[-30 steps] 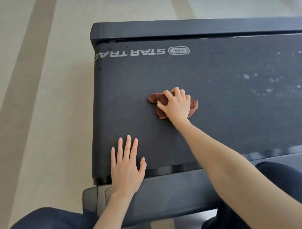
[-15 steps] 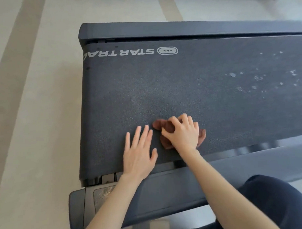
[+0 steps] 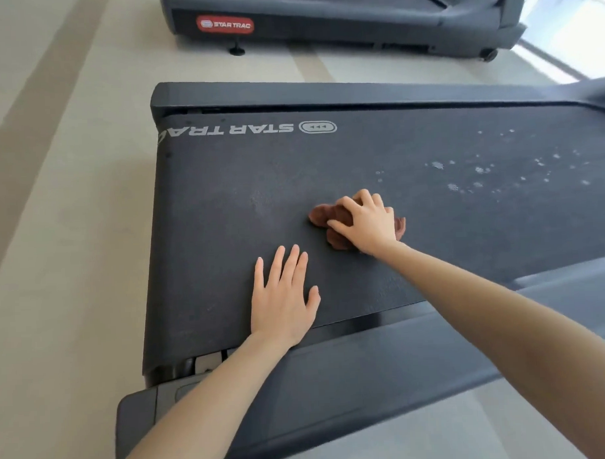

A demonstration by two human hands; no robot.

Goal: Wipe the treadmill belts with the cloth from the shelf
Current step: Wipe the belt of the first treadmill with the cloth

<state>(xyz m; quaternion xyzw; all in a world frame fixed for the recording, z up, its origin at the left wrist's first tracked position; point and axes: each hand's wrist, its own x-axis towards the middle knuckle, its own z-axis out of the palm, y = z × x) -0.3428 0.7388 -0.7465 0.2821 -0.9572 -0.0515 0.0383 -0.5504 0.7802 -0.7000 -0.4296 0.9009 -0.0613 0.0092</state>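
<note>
Cloth point(image 3: 323, 217) under R hand point(image 3: 367, 224), mid belt point(image 3: 237, 176)

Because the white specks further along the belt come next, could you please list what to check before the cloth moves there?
1. Right hand grips the cloth: ok, fingers curled over it.
2. Cloth lies on the belt: ok.
3. Left hand out of the way: ok, flat on the belt, left of the cloth and nearer the person.
4. Path to the white specks free: ok, bare belt between.
5. White specks wiped: not ok, they lie right of the cloth.
6. Belt stopped: cannot tell.
</note>
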